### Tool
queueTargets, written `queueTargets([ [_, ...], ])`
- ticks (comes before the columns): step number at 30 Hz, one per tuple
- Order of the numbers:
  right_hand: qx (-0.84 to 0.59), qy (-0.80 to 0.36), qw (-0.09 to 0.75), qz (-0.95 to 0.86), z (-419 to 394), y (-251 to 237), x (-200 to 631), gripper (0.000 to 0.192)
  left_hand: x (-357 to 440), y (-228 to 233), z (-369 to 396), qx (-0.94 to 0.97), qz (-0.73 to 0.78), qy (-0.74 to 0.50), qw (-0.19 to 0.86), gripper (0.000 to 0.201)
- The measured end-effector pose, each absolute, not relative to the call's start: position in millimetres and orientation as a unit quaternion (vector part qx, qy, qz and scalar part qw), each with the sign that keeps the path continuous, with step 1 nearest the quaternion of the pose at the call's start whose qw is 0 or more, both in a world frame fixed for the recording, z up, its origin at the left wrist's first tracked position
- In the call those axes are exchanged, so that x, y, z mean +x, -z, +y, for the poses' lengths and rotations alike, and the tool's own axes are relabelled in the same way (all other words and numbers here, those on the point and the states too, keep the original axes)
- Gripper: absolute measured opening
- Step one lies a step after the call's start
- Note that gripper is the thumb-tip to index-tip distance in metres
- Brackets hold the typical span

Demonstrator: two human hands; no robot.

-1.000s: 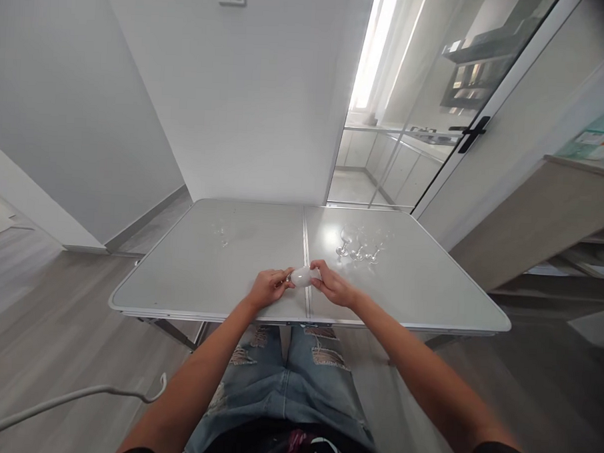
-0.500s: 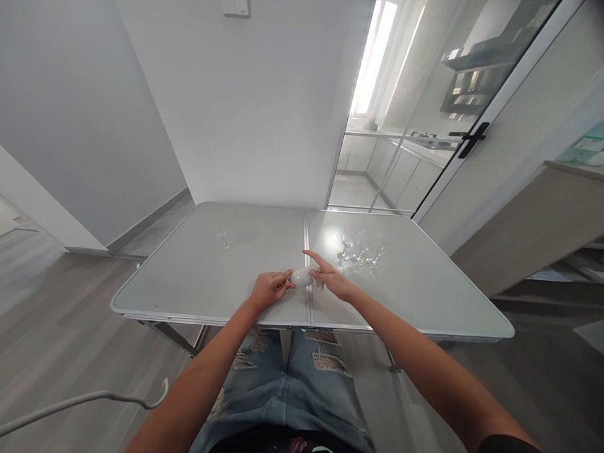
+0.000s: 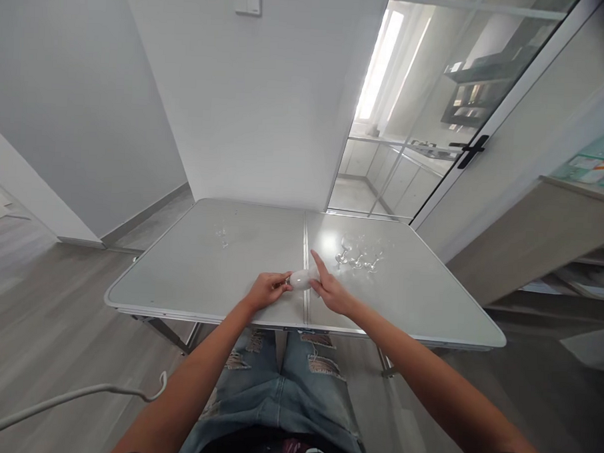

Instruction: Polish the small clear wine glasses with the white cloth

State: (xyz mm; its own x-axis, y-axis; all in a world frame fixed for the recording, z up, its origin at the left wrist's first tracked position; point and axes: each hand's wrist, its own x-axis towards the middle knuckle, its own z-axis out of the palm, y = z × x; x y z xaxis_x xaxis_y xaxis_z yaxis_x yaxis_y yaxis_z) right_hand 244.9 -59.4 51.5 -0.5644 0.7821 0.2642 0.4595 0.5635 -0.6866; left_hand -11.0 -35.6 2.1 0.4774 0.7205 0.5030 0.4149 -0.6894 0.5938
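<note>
**Grey folding table, both hands on a small pale object**

Grey tabletop [image 3: 220,276] lies under our hands. Our left hand [image 3: 265,291] pinches a small pale rounded object [image 3: 300,278] at its left end; our right hand [image 3: 329,288] touches its right end, forefinger stretched out. Beyond our right hand stand clear glasses [image 3: 357,254]. We can read no writing.

Both my forearms run up from lower frame, converging at frame centre. My left hand [image 3: 266,290] sits just left of centre, palm down, fingers curled, fingertips pinched together toward right. My right hand [image 3: 329,289] sits just right of centre, index finger [image 3: 316,261] stretched straight toward upper left, other fingers bent. Hands near each other, not touching. Sleeves dark at bottom corners.
</note>
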Motion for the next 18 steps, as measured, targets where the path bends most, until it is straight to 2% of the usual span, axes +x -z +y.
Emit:
queueTargets([
  [5,-0.176,-0.037,0.126,-0.976,-60,-65,262,0.072,-13,-11,-36,0.814,0.301,-0.367,0.334,0.048],
  [9,-0.104,0.047,0.070,-0.991,-52,-68,271,0.080,-12,-16,-37,0.799,0.290,-0.353,0.391,0.050],
  [12,-0.106,0.027,0.058,-0.992,-51,-66,274,0.080,-10,-17,-38,0.795,0.297,-0.350,0.396,0.051],
  [14,-0.132,-0.027,0.067,-0.989,-56,-65,271,0.080,-10,-17,-38,0.798,0.298,-0.345,0.394,0.050],
  [18,-0.275,-0.225,0.172,-0.919,-68,-68,256,0.067,-9,-16,-38,0.793,0.309,-0.364,0.379,0.047],
])
